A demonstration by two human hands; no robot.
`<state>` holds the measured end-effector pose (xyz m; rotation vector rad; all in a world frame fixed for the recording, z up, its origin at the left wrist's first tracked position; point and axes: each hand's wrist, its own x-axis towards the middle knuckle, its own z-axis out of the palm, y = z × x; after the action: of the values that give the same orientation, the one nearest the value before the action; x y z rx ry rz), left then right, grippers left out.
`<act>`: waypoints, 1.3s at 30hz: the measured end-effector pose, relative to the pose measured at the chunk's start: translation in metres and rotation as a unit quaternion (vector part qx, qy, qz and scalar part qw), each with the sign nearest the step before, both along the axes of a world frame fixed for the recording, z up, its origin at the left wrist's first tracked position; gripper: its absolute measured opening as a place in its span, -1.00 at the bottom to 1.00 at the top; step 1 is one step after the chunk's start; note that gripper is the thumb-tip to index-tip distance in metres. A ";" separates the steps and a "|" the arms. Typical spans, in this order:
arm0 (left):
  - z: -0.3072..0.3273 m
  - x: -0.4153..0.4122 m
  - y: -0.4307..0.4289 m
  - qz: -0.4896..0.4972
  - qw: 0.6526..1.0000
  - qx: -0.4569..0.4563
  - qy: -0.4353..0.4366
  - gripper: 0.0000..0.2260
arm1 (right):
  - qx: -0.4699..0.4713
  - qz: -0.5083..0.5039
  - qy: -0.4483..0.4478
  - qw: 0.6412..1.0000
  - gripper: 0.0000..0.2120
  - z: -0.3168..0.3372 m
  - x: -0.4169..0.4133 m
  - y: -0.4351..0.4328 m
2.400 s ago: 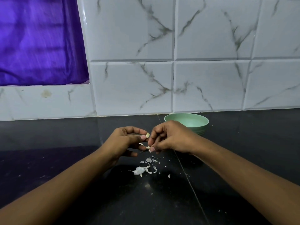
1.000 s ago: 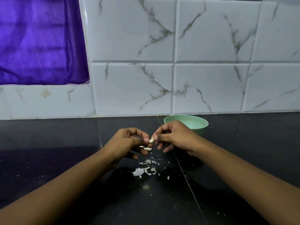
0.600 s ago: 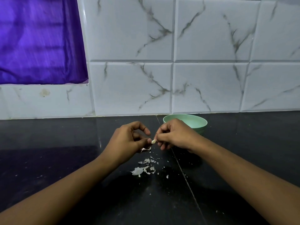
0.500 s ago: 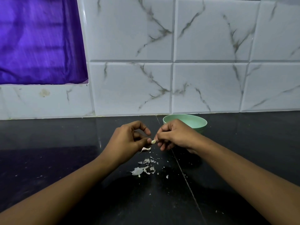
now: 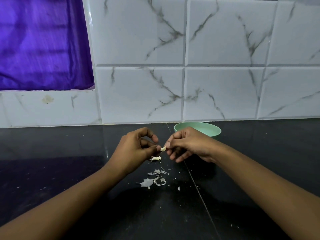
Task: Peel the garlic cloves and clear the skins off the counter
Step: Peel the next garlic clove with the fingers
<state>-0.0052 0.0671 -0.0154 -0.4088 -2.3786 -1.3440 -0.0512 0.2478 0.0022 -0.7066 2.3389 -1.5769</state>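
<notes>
A small pale garlic clove [image 5: 163, 149] is held between my two hands above the black counter [image 5: 69, 170]. My left hand [image 5: 134, 150] presses its thumb tip against the clove, its other fingers curled. My right hand [image 5: 187, 143] pinches the clove's other end with thumb and fingertips. A curled strip of skin [image 5: 155, 159] lies just below the hands. Several torn white skins [image 5: 154, 180] are scattered on the counter nearer to me.
A mint green bowl [image 5: 207, 129] stands behind my right hand, close to the marbled tile wall [image 5: 173, 66]. A purple cloth [image 5: 41, 44] hangs at the upper left. Tiny skin flecks [image 5: 232, 225] dot the counter at the lower right.
Both hands stayed together on the clove, working it with small finger shifts. My left index finger lifted and curled away. A curled skin strip came off and now lies under the hands.
</notes>
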 end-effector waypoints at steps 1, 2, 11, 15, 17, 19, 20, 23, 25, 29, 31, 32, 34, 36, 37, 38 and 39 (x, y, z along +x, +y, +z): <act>0.000 -0.001 -0.001 0.000 1.000 0.011 -0.008 -0.86 | 0.008 0.004 0.013 1.000 -0.92 0.000 0.000 0.000; 0.000 -0.001 -0.001 -0.003 1.000 0.026 -0.018 -0.86 | 0.018 0.006 0.029 0.999 -0.93 0.000 0.000 0.000; -0.002 -0.005 0.001 -0.061 0.952 0.260 -0.153 -0.91 | 0.016 -0.037 0.141 0.989 -0.90 -0.004 -0.001 -0.005; -0.002 -0.005 0.001 -0.059 0.947 0.272 -0.161 -0.95 | 0.074 -0.050 0.250 0.964 -0.95 -0.004 0.002 -0.007; -0.002 -0.006 0.001 -0.058 0.945 0.275 -0.168 -0.95 | 0.112 -0.057 0.322 0.938 -0.97 -0.002 0.003 -0.008; -0.003 -0.007 0.002 -0.057 0.945 0.274 -0.170 -0.96 | 0.140 -0.052 0.367 0.918 -0.95 -0.001 0.006 -0.008; -0.003 -0.007 0.002 -0.056 0.946 0.273 -0.169 -0.96 | 0.152 -0.046 0.383 0.910 -0.94 0.000 0.007 -0.009; -0.004 -0.007 0.002 -0.053 0.946 0.271 -0.167 -0.94 | 0.185 -0.039 0.432 0.882 -0.90 -0.001 0.009 -0.010; -0.004 -0.007 0.002 -0.051 0.946 0.272 -0.169 -0.87 | 0.195 -0.039 0.452 0.869 -0.85 -0.003 0.009 -0.012; -0.005 -0.008 0.003 -0.049 0.941 0.283 -0.176 -0.89 | 0.180 -0.053 0.478 0.858 -0.56 -0.008 0.010 -0.017; -0.005 -0.009 0.004 -0.047 0.940 0.287 -0.176 -0.96 | 0.175 -0.059 0.509 0.841 -0.55 -0.011 0.008 -0.018; -0.005 -0.008 0.004 -0.046 0.940 0.288 -0.176 -0.97 | 0.169 -0.064 0.519 0.835 -0.57 -0.012 0.008 -0.018; -0.005 -0.008 0.004 -0.045 0.940 0.288 -0.175 -0.98 | 0.154 -0.069 0.508 0.844 -0.62 -0.013 0.007 -0.017; -0.005 -0.008 0.004 -0.048 0.940 0.288 -0.176 -0.97 | 0.136 -0.068 0.459 0.875 -0.77 -0.013 0.007 -0.017; -0.005 -0.008 0.004 -0.050 0.940 0.290 -0.174 -0.96 | 0.123 -0.071 0.432 0.891 -0.85 -0.014 0.004 -0.016; -0.004 -0.008 0.003 -0.053 0.940 0.291 -0.171 -0.95 | 0.108 -0.078 0.402 0.906 -0.82 -0.013 0.003 -0.016; -0.003 -0.007 0.004 -0.057 0.940 0.292 -0.168 -0.94 | 0.094 -0.085 0.369 0.921 -0.77 -0.013 0.002 -0.016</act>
<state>-0.0127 0.0708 -0.0188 -0.1511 -2.0664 -2.2249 -0.0490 0.2316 -0.0110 -1.2481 3.1000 -1.2446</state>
